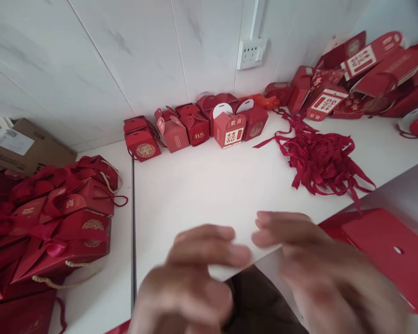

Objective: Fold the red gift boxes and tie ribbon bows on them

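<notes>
My left hand [191, 273] hovers over the front edge of the white tabletop [195, 185], slightly blurred. Its fingers are loosely bent, with a gap between them and the thumb, and nothing shows in it. Facing it from the right is my right hand [320, 264], fingers stretched toward the left hand, also holding nothing I can see. The two hands do not touch. Beyond the right hand lies a heap of dark red ribbons [320, 160]. Along the wall stand several small red gift boxes, among them one with white characters [230, 130].
Ribbon-tied red gift boxes [87, 232] are piled on the left, in front of a brown cardboard box [31, 144]. More red boxes [323, 102] lie heaped at the back right. A red lid-like panel [386, 246] sits lower right. A wall socket [251, 54] is above.
</notes>
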### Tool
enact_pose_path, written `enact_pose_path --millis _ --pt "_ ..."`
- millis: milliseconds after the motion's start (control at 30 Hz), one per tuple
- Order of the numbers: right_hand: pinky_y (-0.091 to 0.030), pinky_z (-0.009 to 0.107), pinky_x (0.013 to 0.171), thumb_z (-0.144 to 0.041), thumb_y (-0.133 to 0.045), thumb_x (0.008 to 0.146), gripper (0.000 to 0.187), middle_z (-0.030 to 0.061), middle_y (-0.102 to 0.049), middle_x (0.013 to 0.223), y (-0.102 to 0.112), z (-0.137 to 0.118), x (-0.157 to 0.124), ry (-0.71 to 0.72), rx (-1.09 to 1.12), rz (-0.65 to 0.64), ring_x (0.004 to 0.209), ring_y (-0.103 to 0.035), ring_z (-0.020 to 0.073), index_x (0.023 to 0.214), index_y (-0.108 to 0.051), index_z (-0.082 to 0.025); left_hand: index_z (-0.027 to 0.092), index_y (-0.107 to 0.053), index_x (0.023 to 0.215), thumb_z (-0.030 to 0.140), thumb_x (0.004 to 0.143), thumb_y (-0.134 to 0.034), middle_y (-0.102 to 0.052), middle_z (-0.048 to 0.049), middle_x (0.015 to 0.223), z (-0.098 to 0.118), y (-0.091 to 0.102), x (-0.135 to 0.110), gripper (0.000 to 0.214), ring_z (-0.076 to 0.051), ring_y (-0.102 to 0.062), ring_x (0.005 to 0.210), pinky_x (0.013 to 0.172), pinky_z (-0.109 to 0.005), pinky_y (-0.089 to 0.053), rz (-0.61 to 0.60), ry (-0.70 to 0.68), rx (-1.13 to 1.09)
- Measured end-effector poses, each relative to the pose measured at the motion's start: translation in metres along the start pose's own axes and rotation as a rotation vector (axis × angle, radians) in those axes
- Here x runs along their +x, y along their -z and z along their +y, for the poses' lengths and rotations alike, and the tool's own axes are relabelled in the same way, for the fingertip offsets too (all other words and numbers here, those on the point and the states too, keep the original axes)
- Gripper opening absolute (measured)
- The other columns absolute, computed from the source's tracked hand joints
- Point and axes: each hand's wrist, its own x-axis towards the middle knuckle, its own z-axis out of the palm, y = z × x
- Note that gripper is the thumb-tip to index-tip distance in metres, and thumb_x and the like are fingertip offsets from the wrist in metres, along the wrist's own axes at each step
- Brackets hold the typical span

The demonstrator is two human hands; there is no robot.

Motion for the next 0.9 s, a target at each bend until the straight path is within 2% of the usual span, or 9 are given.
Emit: enact_pose_path --millis 133,200,333,400,533,667,733,800,900 --pt "-0.057 0.028 0.083 -0.049 -0.055 0.101 0.027 0.0022 -0.074 0.103 -0.01 0.058 0.033 -0.156 0.129 -0.041 0.099 -0.071 0.0208 0.097 -0.071 -0.028 0.023 -0.064 0.072 0.047 0.1 -0.051 -0.072 -0.0042 0.085 -0.004 -0.039 0.07 0.038 -0.023 -0.067 0.088 0.078 -0.039 -0.055 0.074 0.106 -0.4" --pt "-0.057 0.029 0.079 -0.056 -0.055 0.099 0.037 0.0046 -0.075 0.101 -0.012 0.093 0.037 -0.268 0.049 -0.08 0.098 -0.071 0.0231 0.095 -0.072 -0.024 0.021 -0.063 0.072 0.047 0.098 -0.055 -0.071 -0.0033 0.082 -0.013 -0.053 0.101 0.038 -0.02 -0.066 0.084 0.079 -0.034 -0.053 0.023 0.155 -0.39" --pt "-0.058 0.031 0.074 -0.061 -0.051 0.097 0.042 0.0066 -0.075 0.092 -0.017 0.137 0.027 -0.315 -0.023 0.077 0.09 -0.072 0.0248 0.09 -0.068 -0.023 0.02 -0.064 0.091 0.037 0.094 -0.057 -0.071 -0.0058 0.099 -0.029 -0.089 0.158 0.019 -0.02 -0.065 0.091 0.08 -0.033 -0.054 -0.049 0.086 -0.252" --pt "-0.057 0.029 0.064 -0.06 -0.052 0.097 0.039 0.0065 -0.075 0.091 -0.024 0.141 0.021 -0.314 -0.007 0.15 0.09 -0.072 0.0254 0.098 -0.066 -0.023 0.019 -0.062 0.103 0.03 0.091 -0.058 -0.069 -0.0089 0.11 -0.03 -0.114 0.184 0.016 -0.021 -0.065 0.094 0.079 -0.034 -0.055 -0.049 0.033 -0.163" --pt "-0.044 0.027 0.043 -0.061 -0.05 0.097 0.04 0.0033 -0.074 0.087 -0.038 0.13 0.016 -0.39 -0.007 0.219 0.074 -0.07 0.0229 0.102 -0.066 -0.026 0.019 -0.059 0.119 0.019 0.083 -0.064 -0.065 -0.0131 0.116 -0.02 -0.166 0.226 0.036 -0.026 -0.062 0.105 0.089 -0.042 -0.053 -0.066 -0.051 -0.02" --pt "-0.054 0.028 0.057 -0.053 -0.049 0.1 0.033 0.0025 -0.072 0.084 -0.043 0.125 0.016 -0.326 -0.015 0.206 0.075 -0.07 0.0221 0.1 -0.066 -0.025 0.016 -0.063 0.117 0.017 0.081 -0.065 -0.065 -0.0105 0.092 -0.01 -0.199 0.264 0.036 -0.03 -0.062 0.1 0.093 -0.044 -0.048 -0.109 -0.094 0.124" --pt "-0.056 0.028 0.061 -0.046 -0.047 0.102 0.028 0.0035 -0.072 0.086 -0.045 0.127 0.016 -0.268 -0.006 0.18 0.079 -0.071 0.0221 0.101 -0.066 -0.025 0.016 -0.068 0.102 0.019 0.081 -0.063 -0.063 -0.008 0.081 -0.007 -0.206 0.278 0.021 -0.028 -0.063 0.089 0.088 -0.042 -0.048 -0.137 -0.104 0.177" --pt "-0.053 0.027 0.052 -0.041 -0.044 0.103 0.026 0.0037 -0.071 0.089 -0.044 0.129 0.017 -0.246 0.008 0.181 0.077 -0.07 0.0211 0.104 -0.065 -0.026 0.017 -0.067 0.086 0.021 0.082 -0.06 -0.06 -0.0061 0.073 -0.006 -0.205 0.285 0.009 -0.026 -0.06 0.079 0.081 -0.039 -0.047 -0.154 -0.114 0.225" --pt "-0.056 0.028 0.06 -0.033 -0.041 0.105 0.023 0.0035 -0.07 0.1 -0.031 0.134 0.023 -0.2 -0.036 0.231 0.086 -0.069 0.0209 0.11 -0.062 -0.028 0.02 -0.062 0.074 0.028 0.083 -0.06 -0.057 -0.0039 0.068 -0.006 -0.184 0.272 0.012 -0.023 -0.055 0.07 0.073 -0.036 -0.044 -0.169 -0.153 0.295"
